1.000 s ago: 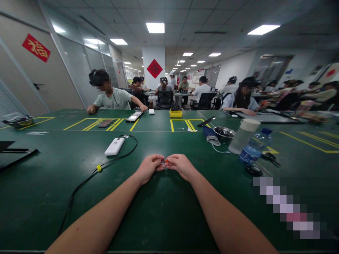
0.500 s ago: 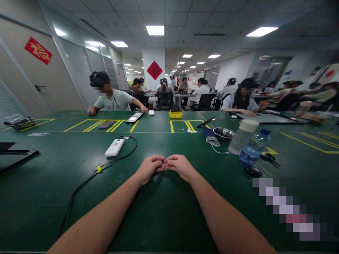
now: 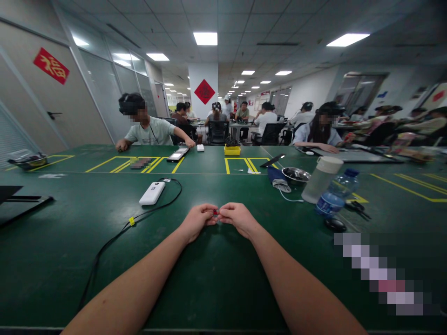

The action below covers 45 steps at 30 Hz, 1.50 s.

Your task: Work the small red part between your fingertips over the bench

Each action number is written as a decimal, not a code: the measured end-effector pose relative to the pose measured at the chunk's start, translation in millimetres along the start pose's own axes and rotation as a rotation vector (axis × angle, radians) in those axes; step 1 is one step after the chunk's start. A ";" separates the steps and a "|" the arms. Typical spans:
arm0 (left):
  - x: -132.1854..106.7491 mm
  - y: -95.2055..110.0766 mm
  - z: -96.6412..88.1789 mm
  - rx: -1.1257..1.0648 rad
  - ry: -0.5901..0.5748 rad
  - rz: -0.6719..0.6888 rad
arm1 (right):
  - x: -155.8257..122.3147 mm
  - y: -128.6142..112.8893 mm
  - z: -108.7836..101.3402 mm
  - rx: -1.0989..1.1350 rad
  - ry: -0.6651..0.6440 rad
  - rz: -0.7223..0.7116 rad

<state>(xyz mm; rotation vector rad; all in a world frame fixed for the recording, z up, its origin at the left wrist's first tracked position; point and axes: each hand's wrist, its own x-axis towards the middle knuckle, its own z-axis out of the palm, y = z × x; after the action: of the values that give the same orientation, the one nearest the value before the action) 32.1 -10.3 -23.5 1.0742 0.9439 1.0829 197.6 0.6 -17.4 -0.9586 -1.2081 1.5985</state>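
My left hand (image 3: pixel 196 222) and my right hand (image 3: pixel 241 219) meet at fingertip height just above the green table (image 3: pixel 223 284), in the middle of the view. Pinched between thumbs and fingers is a small object with a red face (image 3: pixel 215 212). Fingers cover most of it, so its kind is hard to make out. Both hands are closed, with their fingertips gathered around it from either side. To the left of my hands lies a white power bank (image 3: pixel 152 193) with a black cable (image 3: pixel 115 241).
On the right stand a frosted bottle (image 3: pixel 320 179) and a clear water bottle (image 3: pixel 337 193), near a black mouse (image 3: pixel 335 225) and a metal bowl (image 3: pixel 296 175). A yellow box (image 3: pixel 232 150) sits farther back. Across the table, a person (image 3: pixel 150 128) reaches toward a flat device.
The small object has turned between my fingers: a red face shows where orange and dark blue-grey parts showed before. My hands have stayed almost in place.
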 end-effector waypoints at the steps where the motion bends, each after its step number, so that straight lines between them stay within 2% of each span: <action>1: 0.3 -0.2 -0.2 -0.005 0.002 -0.003 | 0.6 0.2 -0.5 0.011 -0.008 0.006; 9: 1.8 0.0 -1.6 -0.051 0.014 -0.041 | 4.1 1.1 -4.1 0.084 -0.020 0.045; 25: -2.7 4.7 2.1 -0.016 -0.003 -0.027 | 2.4 1.4 -1.5 0.022 0.016 0.031; 37: 1.0 -0.2 0.2 -0.030 -0.012 -0.022 | -2.9 -2.4 1.2 -0.015 0.009 0.006; 45: 1.9 -0.5 -0.5 -0.015 -0.003 -0.027 | -0.3 -3.1 -0.5 0.076 -0.023 0.041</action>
<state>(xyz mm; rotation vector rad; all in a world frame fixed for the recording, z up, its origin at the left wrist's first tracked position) 32.1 -8.4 -24.3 1.0482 0.9442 1.0648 198.7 0.9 -14.4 -0.9243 -1.1414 1.6796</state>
